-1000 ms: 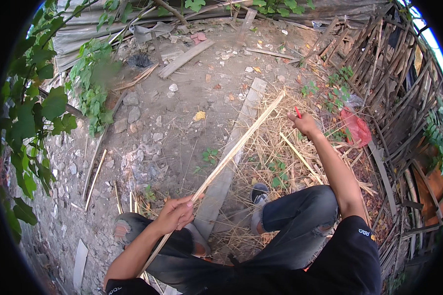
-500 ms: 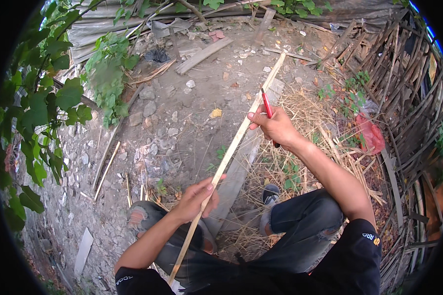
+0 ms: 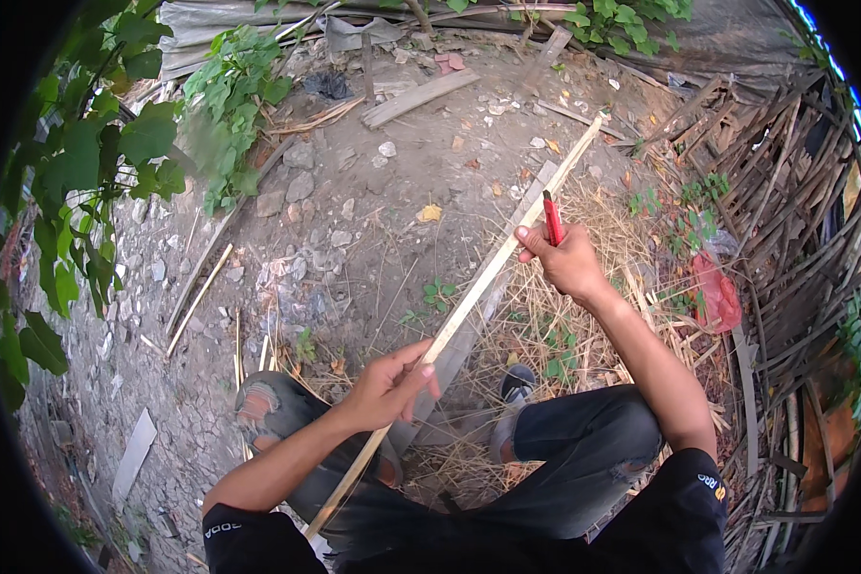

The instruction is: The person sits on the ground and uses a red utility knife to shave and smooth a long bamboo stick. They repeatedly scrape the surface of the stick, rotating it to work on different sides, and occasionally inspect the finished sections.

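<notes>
A long, thin pale wooden strip (image 3: pixel 485 287) slants across my front, from near my lap up to the far right. My left hand (image 3: pixel 383 390) is closed around its lower part, fingers beneath and thumb along the side. Farther up, my right hand (image 3: pixel 569 260) grips a red utility knife (image 3: pixel 552 218), its dark tip pointing up and away. The thumb of that hand rests against the strip. Whether the blade is out is too small to tell. A grey board (image 3: pixel 457 352) lies on the ground under the strip, between my legs.
Dry straw-like shavings (image 3: pixel 603 297) cover the ground around my right foot (image 3: pixel 518 383). A stack of sticks (image 3: pixel 765 210) rises at the right, beside a red plastic bag (image 3: pixel 713 292). Leafy vines (image 3: pixel 62 191) hang at the left. A plank (image 3: pixel 419 98) and stones lie farther off.
The strip's far end has swung to the right, and my right hand with the knife has shifted right and slightly nearer. My left hand keeps its hold. The whole view has shifted slightly.
</notes>
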Available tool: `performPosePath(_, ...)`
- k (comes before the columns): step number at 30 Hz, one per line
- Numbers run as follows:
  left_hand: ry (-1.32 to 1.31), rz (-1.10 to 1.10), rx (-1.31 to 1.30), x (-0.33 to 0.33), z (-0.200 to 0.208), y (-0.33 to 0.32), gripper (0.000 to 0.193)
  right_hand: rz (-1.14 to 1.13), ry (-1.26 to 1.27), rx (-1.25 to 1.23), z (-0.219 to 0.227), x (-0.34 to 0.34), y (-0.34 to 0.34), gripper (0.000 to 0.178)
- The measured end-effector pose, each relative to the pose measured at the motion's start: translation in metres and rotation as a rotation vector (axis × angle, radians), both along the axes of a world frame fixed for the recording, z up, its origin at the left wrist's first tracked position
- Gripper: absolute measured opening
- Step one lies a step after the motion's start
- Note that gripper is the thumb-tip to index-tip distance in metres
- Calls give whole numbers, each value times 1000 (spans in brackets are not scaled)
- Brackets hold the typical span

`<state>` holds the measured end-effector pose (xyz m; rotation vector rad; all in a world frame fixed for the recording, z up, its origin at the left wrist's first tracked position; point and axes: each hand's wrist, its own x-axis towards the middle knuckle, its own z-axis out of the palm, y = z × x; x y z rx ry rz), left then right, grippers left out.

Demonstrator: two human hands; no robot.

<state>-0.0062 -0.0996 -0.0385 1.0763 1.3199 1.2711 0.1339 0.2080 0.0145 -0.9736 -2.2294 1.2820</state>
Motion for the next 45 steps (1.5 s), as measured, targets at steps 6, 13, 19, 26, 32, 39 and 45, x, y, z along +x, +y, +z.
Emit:
performPosePath(6, -31, -29, -36, -4, 10, 1, 42, 28, 51, 187, -12, -1, 12, 36)
performPosePath(13, -188, -30, -88, -16, -6, -10, 37, -371, 274, 396, 10, 29, 70, 33)
performPosePath(19, -171, 134, 6, -20, -16, -8, 41, -17, -142, 400, 20, 21, -7, 47)
performPosePath(26, -374, 130, 56, -18, -4, 8, 45, 604, -300, 307, 35, -6, -113, 50)
performPosePath(32, -410, 118, 29, -19, -1, 15, 37, 658, -346, 281, 24, -20, -136, 55)
performPosePath(39, -440, 108, 7, -20, -8, 7, 35, 671, -423, 301, 14, -25, -125, 63)
performPosePath(45, -342, 119, -73, -22, -10, -1, 39, 452, -502, 387, 2, -31, -92, 67)
